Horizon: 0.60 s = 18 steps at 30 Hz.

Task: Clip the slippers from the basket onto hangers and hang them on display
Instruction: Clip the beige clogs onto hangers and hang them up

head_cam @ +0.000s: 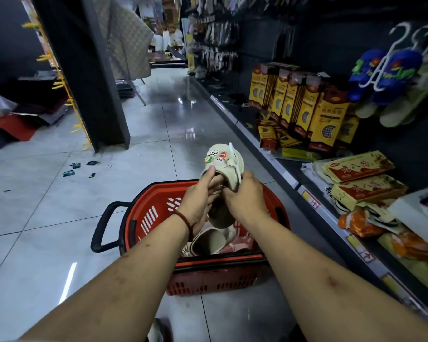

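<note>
Both hands hold a pair of cream slippers (220, 161) with small cartoon charms, raised above a red shopping basket (143, 213) on the floor. My left hand (200, 193) grips the slippers from the left, thumb on the upper. My right hand (245, 193) grips them from the right, beside a white hanger (235, 154) that sticks up along the pair. More pale slippers (215, 239) lie inside the basket. Blue slippers (391, 72) hang on white hangers at the upper right.
A dark shelf unit (294, 178) runs along the right, stacked with yellow boxes (307, 104) and packets. A black pillar (89, 77) with yellow hooks stands at the left. Small scraps (79, 167) lie on the grey tiled floor.
</note>
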Motion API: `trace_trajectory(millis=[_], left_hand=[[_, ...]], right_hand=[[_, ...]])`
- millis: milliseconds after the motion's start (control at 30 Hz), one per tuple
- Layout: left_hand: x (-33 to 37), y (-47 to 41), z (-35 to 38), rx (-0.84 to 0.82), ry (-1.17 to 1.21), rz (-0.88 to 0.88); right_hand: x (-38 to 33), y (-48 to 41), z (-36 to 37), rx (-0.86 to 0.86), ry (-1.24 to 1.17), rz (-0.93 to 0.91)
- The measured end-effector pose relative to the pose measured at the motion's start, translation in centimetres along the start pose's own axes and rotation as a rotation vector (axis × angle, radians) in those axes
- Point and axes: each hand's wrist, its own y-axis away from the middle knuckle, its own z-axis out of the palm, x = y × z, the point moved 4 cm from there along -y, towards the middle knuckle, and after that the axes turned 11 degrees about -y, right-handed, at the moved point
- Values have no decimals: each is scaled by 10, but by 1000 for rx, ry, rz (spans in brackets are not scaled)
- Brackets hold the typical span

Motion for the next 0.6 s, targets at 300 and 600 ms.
trace_trajectory(millis=[300,600], left_hand=[[6,0,-2,-12,-89,-3],[-29,-4,-61,-41,-1500,-270]], right_hand=[[5,-7,2,31,121,-148],[10,-27,-5,100,6,-142]])
